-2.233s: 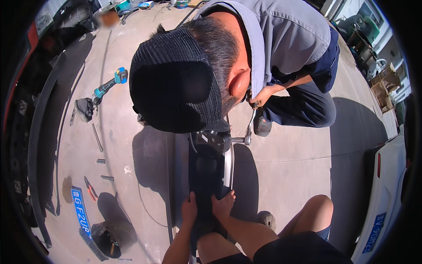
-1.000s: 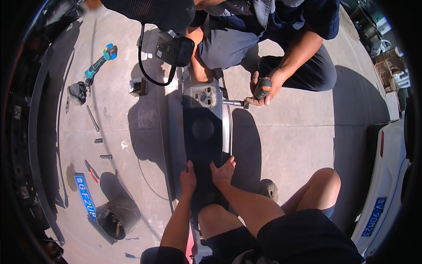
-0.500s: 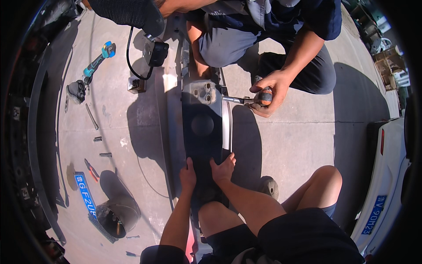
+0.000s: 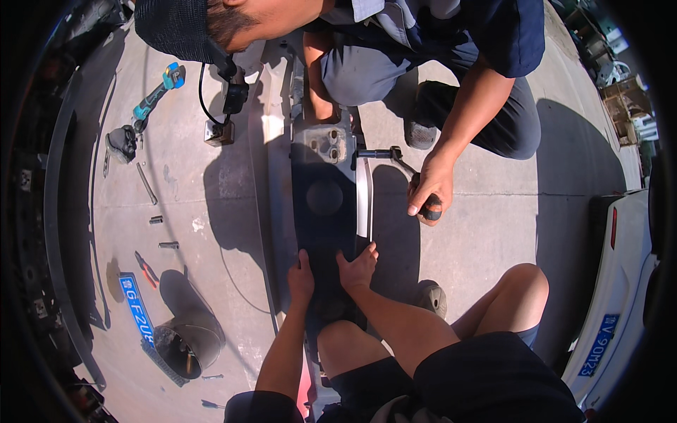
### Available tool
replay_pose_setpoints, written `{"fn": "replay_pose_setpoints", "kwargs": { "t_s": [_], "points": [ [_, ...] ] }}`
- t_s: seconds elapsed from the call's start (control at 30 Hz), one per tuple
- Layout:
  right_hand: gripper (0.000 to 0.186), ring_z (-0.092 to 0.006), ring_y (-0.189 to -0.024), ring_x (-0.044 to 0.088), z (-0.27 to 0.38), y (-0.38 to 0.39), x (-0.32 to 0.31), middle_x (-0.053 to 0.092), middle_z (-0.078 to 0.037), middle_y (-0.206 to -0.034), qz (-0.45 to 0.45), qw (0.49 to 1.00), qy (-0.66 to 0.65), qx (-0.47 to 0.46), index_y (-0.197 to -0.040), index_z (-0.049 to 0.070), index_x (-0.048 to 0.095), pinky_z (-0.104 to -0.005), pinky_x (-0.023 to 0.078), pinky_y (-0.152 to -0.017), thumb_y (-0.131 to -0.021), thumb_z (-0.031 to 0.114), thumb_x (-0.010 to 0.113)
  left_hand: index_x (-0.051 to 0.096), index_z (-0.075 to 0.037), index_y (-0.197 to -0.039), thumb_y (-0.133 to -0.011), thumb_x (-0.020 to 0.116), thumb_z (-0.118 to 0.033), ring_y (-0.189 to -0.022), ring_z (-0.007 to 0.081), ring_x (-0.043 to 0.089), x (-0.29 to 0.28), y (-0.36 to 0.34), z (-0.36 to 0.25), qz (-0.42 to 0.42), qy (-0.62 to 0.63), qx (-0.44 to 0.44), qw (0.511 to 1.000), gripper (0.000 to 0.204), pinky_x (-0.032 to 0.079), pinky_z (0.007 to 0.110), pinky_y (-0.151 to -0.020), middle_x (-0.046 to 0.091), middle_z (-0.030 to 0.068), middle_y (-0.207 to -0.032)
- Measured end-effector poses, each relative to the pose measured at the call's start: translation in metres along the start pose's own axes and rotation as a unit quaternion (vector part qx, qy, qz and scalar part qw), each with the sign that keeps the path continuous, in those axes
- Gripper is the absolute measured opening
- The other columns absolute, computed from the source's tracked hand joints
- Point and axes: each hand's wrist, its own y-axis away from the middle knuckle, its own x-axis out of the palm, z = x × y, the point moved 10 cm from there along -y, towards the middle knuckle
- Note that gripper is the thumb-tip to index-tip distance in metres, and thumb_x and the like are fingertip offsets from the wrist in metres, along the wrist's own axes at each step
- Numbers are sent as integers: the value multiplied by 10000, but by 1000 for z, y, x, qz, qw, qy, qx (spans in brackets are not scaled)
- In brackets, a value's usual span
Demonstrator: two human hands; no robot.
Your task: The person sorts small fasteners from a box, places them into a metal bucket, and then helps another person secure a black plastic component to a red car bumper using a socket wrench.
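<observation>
Concrete floor (image 4: 486, 211), bright sun, hard shadows. A long dark metal beam-like car part (image 4: 326, 211) lies lengthwise on the floor, running from the wearer's knees toward a second person crouched at its far end. Left hand (image 4: 301, 276) pressed flat on the near left edge of the part, fingers spread and open, gripping nothing. Right hand (image 4: 358, 266) likewise flat on the near right edge, fingers (image 4: 369, 249) splayed, holding nothing; both hands bear down on the part just ahead of the knees. At the far end sits a grey mounting plate with holes (image 4: 326, 144). The co-worker's hand (image 4: 427, 189) is closed round the dark handle of a long ratchet wrench (image 4: 395, 166), whose head meets the right side of the part near that plate. Judged step: the wearer is steadying the part against the floor while the other person works a fastener at the far end. Next move would call for firm, even downward pressure from both palms so the part does not twist under the wrench, and for hands kept clear of the handle's swing. Off to the left on the floor: a teal-handled power tool (image 4: 156, 95), loose bolts (image 4: 168, 245), a blue number plate (image 4: 137, 310), a dark round bucket (image 4: 185, 345). White car bumper (image 4: 620, 296) at the right edge.
</observation>
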Motion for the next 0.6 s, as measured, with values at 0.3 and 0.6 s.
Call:
{"fn": "replay_pose_setpoints", "kwargs": {
  "t_s": [0.3, 0.6],
  "points": [
    [1059, -452, -1317, 392, -2, 1, 2, 357, -316, -1423, 12, 1000, -11, 14, -1496, -84, 170, -473, 366, -1095, -793, 452, 753, 687, 118, -1004, -990, 369, -625, -1003, 512, 616, -3, 5, -7, 3, 24, -6, 1000, 809, 473, 498, -838, 646, 365, -944],
    [1068, -458, -1323, 382, -3, 0, 3, 356, -326, -1422, 10, 1000, -6, 15, -1493, -86, 164, -474, 351, -1106, -786, 443, 764, 682, 122, -1023, -989, 358, -631, -1014, 527, 599, 0, 0, 2, 4, 7, -10, 1000, 820, 466, 512, -872, 638, 377, -957]
  ]
}}
